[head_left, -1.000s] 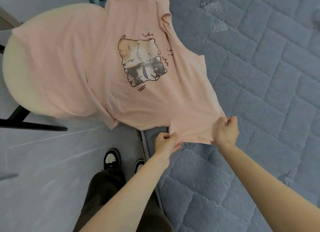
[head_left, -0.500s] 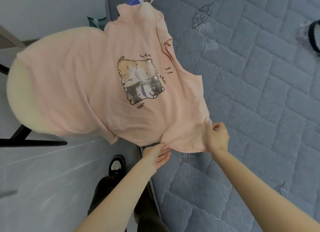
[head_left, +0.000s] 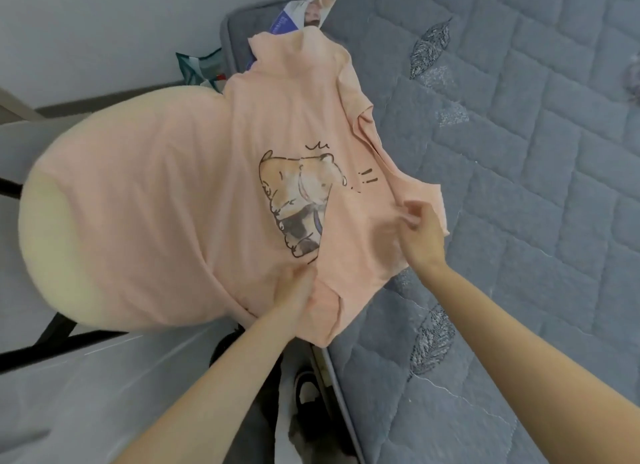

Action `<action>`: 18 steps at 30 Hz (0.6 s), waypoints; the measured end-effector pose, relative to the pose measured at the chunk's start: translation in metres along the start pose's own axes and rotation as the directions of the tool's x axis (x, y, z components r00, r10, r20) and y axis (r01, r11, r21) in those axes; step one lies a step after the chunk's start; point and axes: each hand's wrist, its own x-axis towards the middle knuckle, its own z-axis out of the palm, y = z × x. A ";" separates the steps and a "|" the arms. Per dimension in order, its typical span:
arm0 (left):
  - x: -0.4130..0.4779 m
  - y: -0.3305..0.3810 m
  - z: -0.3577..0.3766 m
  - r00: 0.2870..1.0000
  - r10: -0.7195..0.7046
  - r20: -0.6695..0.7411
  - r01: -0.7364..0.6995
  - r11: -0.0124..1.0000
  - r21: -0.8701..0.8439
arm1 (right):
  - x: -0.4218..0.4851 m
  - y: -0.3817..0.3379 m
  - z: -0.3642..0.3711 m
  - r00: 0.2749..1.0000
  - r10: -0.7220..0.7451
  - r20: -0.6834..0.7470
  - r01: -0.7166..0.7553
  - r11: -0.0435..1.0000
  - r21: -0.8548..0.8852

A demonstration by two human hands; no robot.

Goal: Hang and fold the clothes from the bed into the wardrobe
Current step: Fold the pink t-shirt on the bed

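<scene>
A pale pink T-shirt (head_left: 194, 200) with a cartoon animal print lies spread over the corner of the bed (head_left: 519, 221) and a cream round chair seat (head_left: 45, 256). Its lower hem is folded up over the right part of the print. My right hand (head_left: 420, 235) pinches the folded-over edge near the print. My left hand (head_left: 294, 290) presses on the shirt at the lower fold, fingers blurred. The wardrobe is out of view.
The grey quilted mattress fills the right side. A printed paper or bag (head_left: 298, 17) peeks out beyond the shirt's collar, and a teal item (head_left: 197, 65) lies by the wall. The chair's black legs (head_left: 59, 342) stand on the pale floor. My shoes (head_left: 308, 391) show below.
Both hands have carried the shirt's bottom hem upward, folding it over the print. The view has shifted so the shirt sits lower and larger.
</scene>
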 end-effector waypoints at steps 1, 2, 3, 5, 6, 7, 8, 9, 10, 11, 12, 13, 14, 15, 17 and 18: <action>-0.001 0.001 0.000 0.999 0.012 0.031 -0.015 0.997 0.078 | 0.002 0.007 0.002 0.999 0.035 -0.012 -0.036 0.994 -0.101; -0.003 0.002 0.001 0.997 0.002 0.072 -0.011 0.992 0.124 | 0.003 0.013 0.003 0.997 0.076 -0.027 -0.080 0.980 -0.182; -0.005 0.002 0.004 0.994 -0.025 0.110 0.010 0.990 0.137 | 0.002 0.017 0.005 0.992 0.112 -0.055 -0.122 0.962 -0.244; -0.012 0.005 0.011 0.984 -0.094 0.151 0.081 0.993 0.086 | 0.002 0.022 0.009 0.980 0.146 -0.138 -0.183 0.929 -0.323; -0.014 0.006 0.014 0.980 -0.115 0.164 0.102 0.991 0.086 | 0.001 0.023 0.009 0.973 0.150 -0.174 -0.204 0.916 -0.346; -0.015 0.008 0.017 0.978 -0.116 0.171 0.101 0.990 0.097 | 0.001 0.023 0.009 0.968 0.162 -0.193 -0.223 0.906 -0.360; -0.012 0.007 0.018 0.981 -0.094 0.172 0.072 0.988 0.134 | 0.002 0.022 0.008 0.963 0.181 -0.199 -0.245 0.897 -0.369; -0.006 0.006 0.018 0.986 -0.049 0.161 0.016 0.979 0.201 | 0.003 0.021 0.006 0.958 0.203 -0.201 -0.266 0.891 -0.368; -0.002 0.007 0.016 0.990 0.010 0.142 -0.051 0.954 0.296 | 0.003 0.019 0.005 0.955 0.211 -0.211 -0.277 0.889 -0.365; 0.003 0.010 0.014 0.991 0.066 0.116 -0.105 0.918 0.382 | 0.004 0.017 0.003 0.953 0.197 -0.230 -0.272 0.891 -0.363; 0.007 0.014 0.010 0.990 0.112 0.084 -0.138 0.885 0.444 | 0.004 0.015 0.003 0.956 0.162 -0.245 -0.246 0.896 -0.371; 0.013 0.019 0.006 0.986 0.154 0.063 -0.165 0.863 0.478 | 0.004 0.012 0.004 0.963 0.116 -0.244 -0.205 0.900 -0.383; 0.016 0.026 0.002 0.978 0.202 0.054 -0.202 0.847 0.492 | 0.005 0.007 0.005 0.972 0.067 -0.226 -0.154 0.905 -0.395; 0.021 0.035 -0.003 0.966 0.253 0.060 -0.248 0.828 0.502 | 0.007 0.001 0.007 0.979 0.021 -0.202 -0.102 0.911 -0.399; 0.031 0.057 -0.013 0.938 0.334 0.094 -0.331 0.779 0.533 | 0.015 -0.014 0.009 0.987 -0.045 -0.152 -0.018 0.921 -0.389; 0.036 0.070 -0.017 0.920 0.370 0.128 -0.377 0.749 0.544 | 0.022 -0.023 0.010 0.990 -0.057 -0.125 0.006 0.926 -0.379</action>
